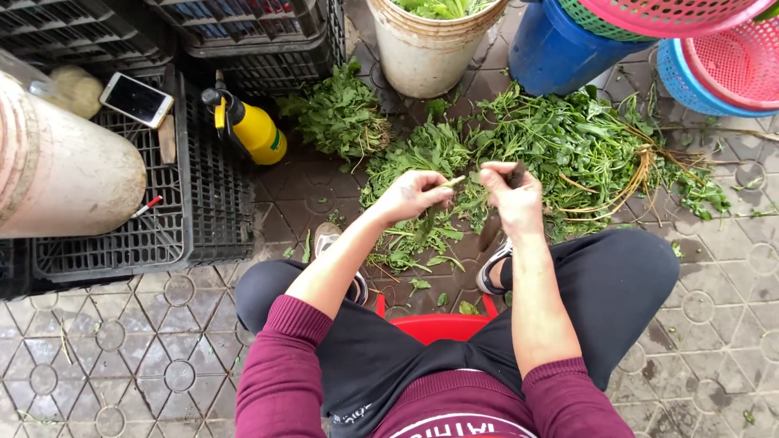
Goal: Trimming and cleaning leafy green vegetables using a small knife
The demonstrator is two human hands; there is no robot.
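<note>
Forearms extended forward over knees. Left hand pinched a green stem; right hand was clenched around a dark-handled knife.

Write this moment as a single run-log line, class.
left hand: holds green stem | right hand: grips dark knife at stem | leafy greens heaped on paving | person seated on red stool

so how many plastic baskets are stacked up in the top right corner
3: a green basket against the blue barrel, a big pink basket over it, and a smaller pink basket nested in a blue tub. More may lie out of frame.
</note>
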